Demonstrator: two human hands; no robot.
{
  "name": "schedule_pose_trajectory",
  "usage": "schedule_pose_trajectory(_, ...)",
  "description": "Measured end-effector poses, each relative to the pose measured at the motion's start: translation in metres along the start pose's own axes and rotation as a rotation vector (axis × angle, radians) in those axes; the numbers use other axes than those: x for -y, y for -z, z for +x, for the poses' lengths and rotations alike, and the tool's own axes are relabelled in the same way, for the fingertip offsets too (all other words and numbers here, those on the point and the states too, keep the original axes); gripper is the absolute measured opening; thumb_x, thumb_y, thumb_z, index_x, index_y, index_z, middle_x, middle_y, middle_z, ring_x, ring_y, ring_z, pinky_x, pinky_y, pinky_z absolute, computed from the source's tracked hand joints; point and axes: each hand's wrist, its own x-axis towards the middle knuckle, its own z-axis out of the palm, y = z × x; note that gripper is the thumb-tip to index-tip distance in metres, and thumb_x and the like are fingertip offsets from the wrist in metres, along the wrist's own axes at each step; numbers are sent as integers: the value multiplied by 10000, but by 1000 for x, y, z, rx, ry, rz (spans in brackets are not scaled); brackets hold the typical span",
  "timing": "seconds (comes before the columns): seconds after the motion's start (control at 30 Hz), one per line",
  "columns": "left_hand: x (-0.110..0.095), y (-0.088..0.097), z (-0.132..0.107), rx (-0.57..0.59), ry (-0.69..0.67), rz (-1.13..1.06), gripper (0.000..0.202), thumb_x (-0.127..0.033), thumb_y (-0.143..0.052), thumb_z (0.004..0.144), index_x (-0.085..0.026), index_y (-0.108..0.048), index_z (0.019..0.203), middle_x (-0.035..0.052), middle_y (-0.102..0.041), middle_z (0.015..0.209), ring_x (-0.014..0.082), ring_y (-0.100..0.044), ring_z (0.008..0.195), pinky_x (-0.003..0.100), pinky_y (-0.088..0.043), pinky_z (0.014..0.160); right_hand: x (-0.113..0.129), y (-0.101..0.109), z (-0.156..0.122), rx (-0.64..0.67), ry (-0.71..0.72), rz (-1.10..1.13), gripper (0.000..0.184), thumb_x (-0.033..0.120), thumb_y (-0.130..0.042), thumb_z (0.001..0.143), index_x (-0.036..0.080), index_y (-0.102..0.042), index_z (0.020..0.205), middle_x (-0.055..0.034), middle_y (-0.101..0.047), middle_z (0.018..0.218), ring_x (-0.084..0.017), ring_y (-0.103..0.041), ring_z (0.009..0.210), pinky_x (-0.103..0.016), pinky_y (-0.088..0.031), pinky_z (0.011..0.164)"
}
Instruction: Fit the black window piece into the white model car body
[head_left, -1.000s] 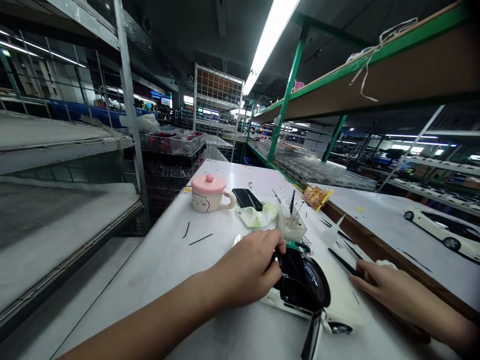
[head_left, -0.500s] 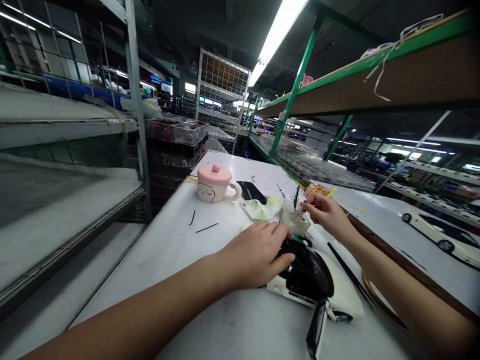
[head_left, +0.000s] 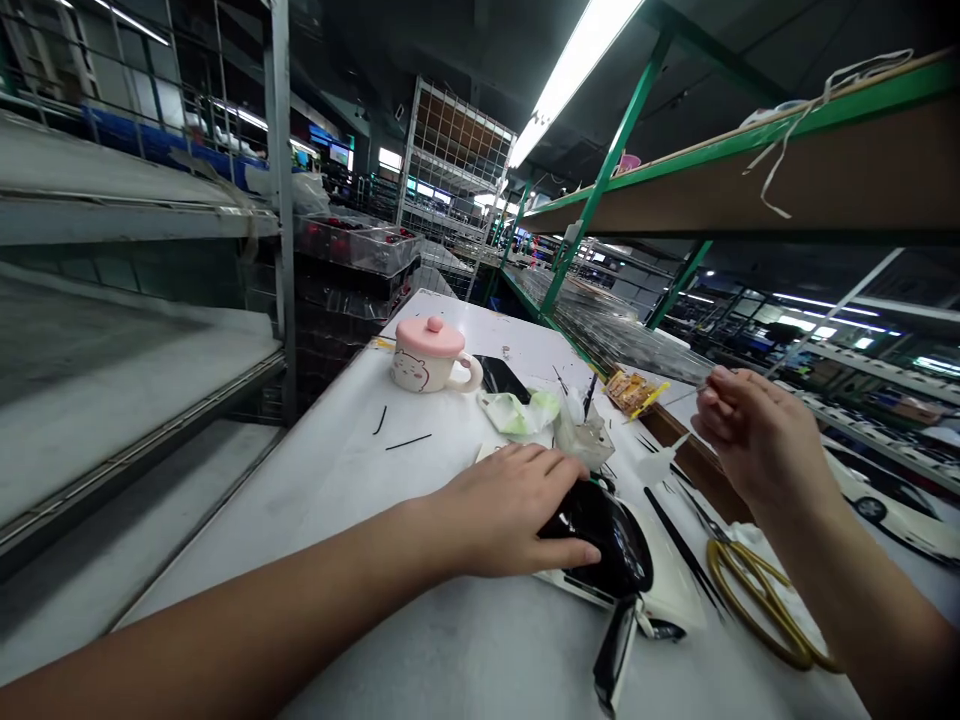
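Observation:
A cream model car (head_left: 671, 565) with a black glossy roof stands on the white table, one dark-windowed door swung out. Across its roof lies my left hand (head_left: 517, 510), fingers over the far side and thumb along the near side, holding it. My right hand (head_left: 761, 435) is raised to the right of the car, thumb and fingertips pinched together; anything between them is too small to make out. Under the right forearm lie scissors (head_left: 757, 600) with yellow handles. A small clear plastic bag (head_left: 585, 440) sits just beyond the car, beside a crumpled green-and-white wrapper (head_left: 517, 412).
A pink-lidded mug (head_left: 427, 355) and a dark phone (head_left: 502, 380) stand farther back. Thin black strips (head_left: 409, 442) lie left of the hands. A snack packet (head_left: 634, 390) and tweezers (head_left: 682, 545) are at right, with another white model car (head_left: 892, 500) beyond. A metal rack (head_left: 281, 220) borders the left.
My right hand has moved from the plastic bag up and to the right, still pinched. The scissors have come into fuller view. My left hand stays on the car, its thumb slightly shifted.

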Motion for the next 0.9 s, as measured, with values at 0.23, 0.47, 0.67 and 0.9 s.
schedule_pose_trajectory(0.23, -1, -2, 2, 15, -33, 19, 531, -407, -556, 932, -109, -458, 1360, 148, -577, 1330, 298, -528, 1248, 426, -407, 1060, 26, -14, -83, 99, -172, -67, 300, 338, -792, 735, 182, -544, 668, 30, -500, 610, -41, -356, 421, -174, -289, 370)
schedule_pose_trajectory(0.47, -2, -2, 4, 36, -11, 9, 482, -385, -495, 967, -122, -444, 1367, 125, -570, 1343, 283, -508, 1264, 415, -391, 1067, 1, -1, -119, 82, -86, -281, 304, 428, -760, 799, 225, -543, 736, 15, -557, 667, -84, -461, 507, -178, -381, 397)
schedule_pose_trajectory(0.67, -4, -1, 4, 42, -11, 3, 476, -377, -515, 960, -108, -460, 1349, 127, -575, 1327, 280, -516, 1254, 410, -389, 1072, -9, 0, -127, 134, -19, -405, 275, 413, -695, 871, 234, -525, 749, 16, -593, 712, -74, -459, 488, -180, -378, 389)
schedule_pose_trajectory(0.9, -4, -3, 6, 33, -4, 18, 441, -374, -511, 960, -123, -470, 1320, 116, -588, 1301, 266, -528, 1229, 389, -390, 1062, -8, -5, -131, 127, 37, -435, 250, 385, -718, 846, 229, -549, 747, 7, -613, 684, -89, -476, 479, -198, -392, 387)
